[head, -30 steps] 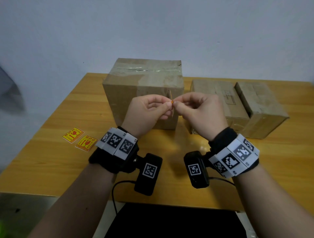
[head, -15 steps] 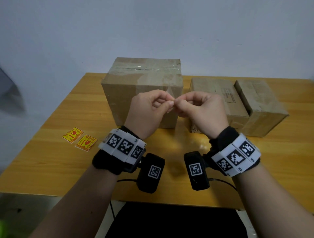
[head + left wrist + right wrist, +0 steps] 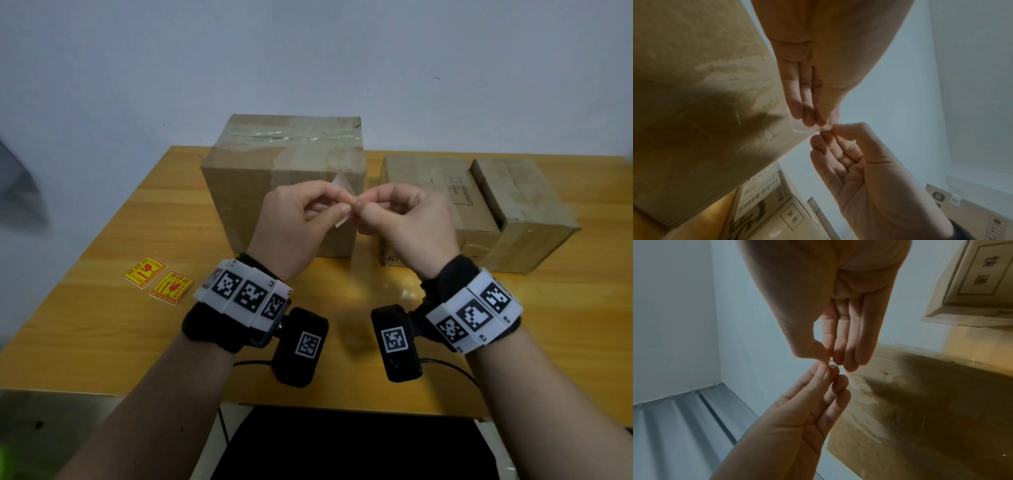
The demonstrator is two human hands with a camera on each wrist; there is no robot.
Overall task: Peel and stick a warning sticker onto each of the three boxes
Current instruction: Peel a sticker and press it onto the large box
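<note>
Both hands are raised above the table in front of the large cardboard box (image 3: pixel 239 192). My left hand (image 3: pixel 344 208) and right hand (image 3: pixel 359 205) meet fingertip to fingertip and pinch one small warning sticker (image 3: pixel 342 185) between them. Only its pale backing shows, above and below the left fingertips. In the left wrist view the pale sheet (image 3: pixel 801 128) sticks out under the left fingers (image 3: pixel 797 104). Two smaller boxes, a middle one (image 3: pixel 424 181) and a right one (image 3: pixel 527 202), lie side by side at the right. Two yellow-and-red stickers (image 3: pixel 144 276) (image 3: pixel 172 287) lie on the table at the left.
The wooden table (image 3: pixel 102 325) ends at its front edge just below my wrists, and a dark surface (image 3: pixel 342 445) lies under it. A pale wall (image 3: pixel 308 51) stands right behind the boxes. Cables run from the wrist cameras (image 3: pixel 301 346).
The pinched sticker has turned from edge-on, showing an orange rim, to showing its pale backing. Both hands stay together in front of the large box, barely shifted.
</note>
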